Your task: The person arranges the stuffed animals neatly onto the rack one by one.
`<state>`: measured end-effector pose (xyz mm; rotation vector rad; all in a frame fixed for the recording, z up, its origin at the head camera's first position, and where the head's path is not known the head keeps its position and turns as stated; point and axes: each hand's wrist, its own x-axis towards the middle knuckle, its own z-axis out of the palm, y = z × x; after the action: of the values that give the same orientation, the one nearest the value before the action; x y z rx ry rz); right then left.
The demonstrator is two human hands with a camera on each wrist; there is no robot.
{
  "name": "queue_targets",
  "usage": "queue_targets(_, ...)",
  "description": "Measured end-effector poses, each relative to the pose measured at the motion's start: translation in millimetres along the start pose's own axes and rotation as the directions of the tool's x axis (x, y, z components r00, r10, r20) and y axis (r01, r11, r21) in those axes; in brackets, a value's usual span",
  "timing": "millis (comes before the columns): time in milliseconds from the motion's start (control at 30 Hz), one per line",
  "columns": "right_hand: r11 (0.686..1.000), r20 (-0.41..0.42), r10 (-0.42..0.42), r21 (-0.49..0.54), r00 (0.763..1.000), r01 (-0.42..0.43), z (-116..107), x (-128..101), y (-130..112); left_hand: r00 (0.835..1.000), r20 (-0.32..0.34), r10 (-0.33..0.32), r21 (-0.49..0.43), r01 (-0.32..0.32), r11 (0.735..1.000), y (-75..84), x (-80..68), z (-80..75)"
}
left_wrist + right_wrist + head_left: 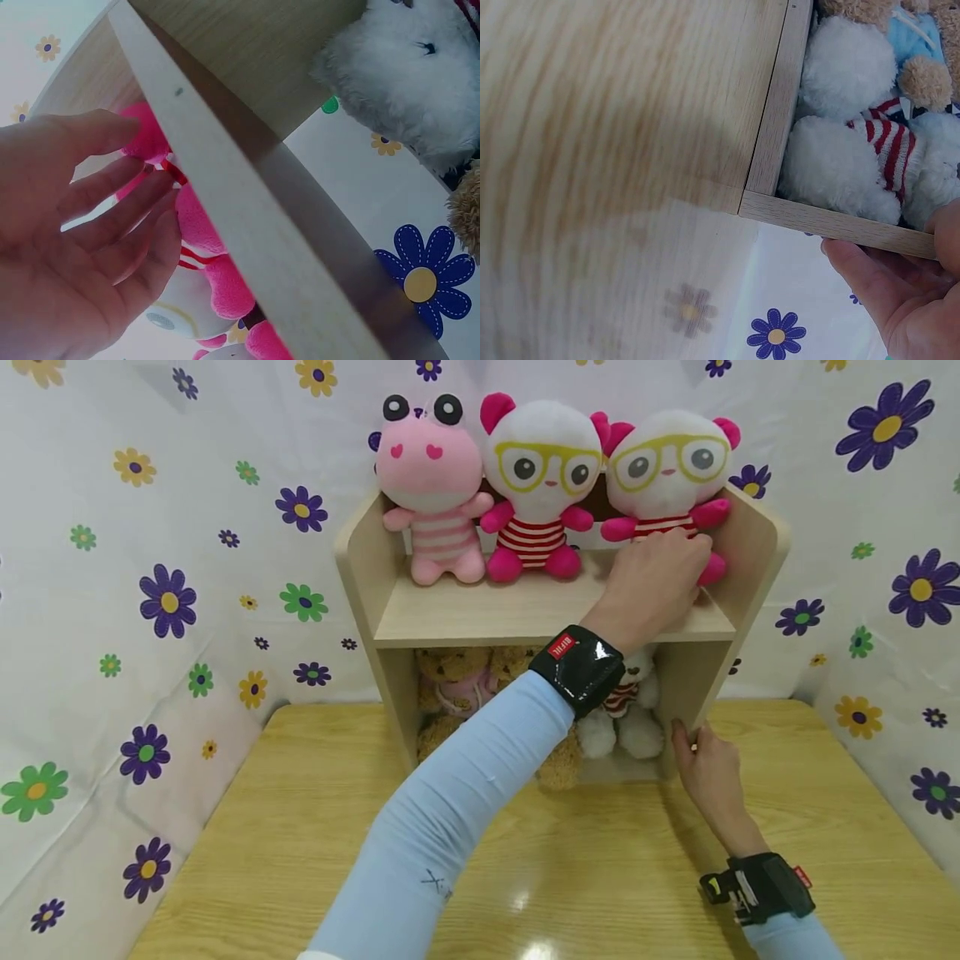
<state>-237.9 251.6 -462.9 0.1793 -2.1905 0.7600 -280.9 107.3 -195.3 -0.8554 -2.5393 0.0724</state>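
Observation:
A small wooden shelf (pixel 555 631) stands on the table, with three plush toys on its upper level. At the right end sits a panda plush (pixel 663 497) with yellow glasses, a striped body and pink limbs. My left hand (pixel 656 577) holds this panda low on its body; the left wrist view shows thumb and fingers around a pink limb (pixel 146 135). Lower down, my right hand (pixel 712 772) grips the shelf's right side panel (pixel 840 225), thumb on the inner side and fingers outside. A second panda plush (pixel 543 468) and a pink plush (pixel 431 468) sit to the left.
Below, the lower compartment holds brown teddy bears (pixel 453 672) and a white plush (pixel 641 735) in a striped top, partly hidden by my left arm. The wooden table (pixel 315 827) extends around the shelf. A flower-patterned cloth (pixel 225 510) hangs behind and at the sides.

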Motion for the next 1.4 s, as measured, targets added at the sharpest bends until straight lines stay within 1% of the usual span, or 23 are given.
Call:
queue_targets(167, 1.0, 0.015, 0.007, -0.006, 1.0, -0.007, -0.8, 0.5, -0.4, 1.0, -0.01, -0.008, -0.026, 0.007, 1.0, -0.3, 1.0, 3.4)
queue_targets(467, 0.999, 0.05, 0.05, -0.009, 0.997, -0.05, -2.4, -1.4, 0.0, 1.0, -0.01, -0.025, -0.035, 0.025, 0.999, -1.4, 0.3, 8.3)
queue_targets(733, 0.999, 0.051, 0.047, 0.004, 0.998, -0.047, -1.2, -2.8, 1.5, 0.999, 0.007, -0.034, -0.027, 0.034, 0.999, -1.2, 1.6, 12.9)
queue_targets(867, 0.999, 0.043, 0.037, 0.011, 0.998, -0.038, -1.1, -2.8, 1.3, 0.999, -0.002, -0.045, -0.024, 0.045, 0.999, -1.1, 1.9, 15.9)
queue_targets(1000, 0.999, 0.034, 0.034, 0.013, 0.999, -0.035, -0.8, -1.9, 1.8, 0.998, -0.003, -0.056, -0.001, 0.056, 0.998, -0.6, 1.7, 18.2)
queue_targets(1100, 0.999, 0.044, 0.051, 0.01, 0.998, -0.052, -0.5, -1.9, 2.3, 0.998, 0.012, -0.068, -0.003, 0.068, 0.998, -0.6, 1.4, 19.9)
queue_targets(1267, 0.998, 0.057, 0.058, 0.007, 0.997, -0.058, -0.7, -2.2, 2.2, 0.994, 0.071, -0.087, -0.035, 0.09, 0.995, -2.5, 2.8, 22.6)
queue_targets(1333, 0.999, 0.052, 0.053, 0.007, 0.997, -0.053, -1.0, -2.3, 2.0, 0.993, 0.085, -0.085, -0.05, 0.089, 0.995, -3.4, 3.6, 23.0)
queue_targets(1400, 0.999, 0.047, 0.052, 0.004, 0.998, -0.052, -1.5, -2.4, 1.8, 0.994, 0.083, -0.075, -0.068, 0.08, 0.994, -4.0, 4.4, 22.8)
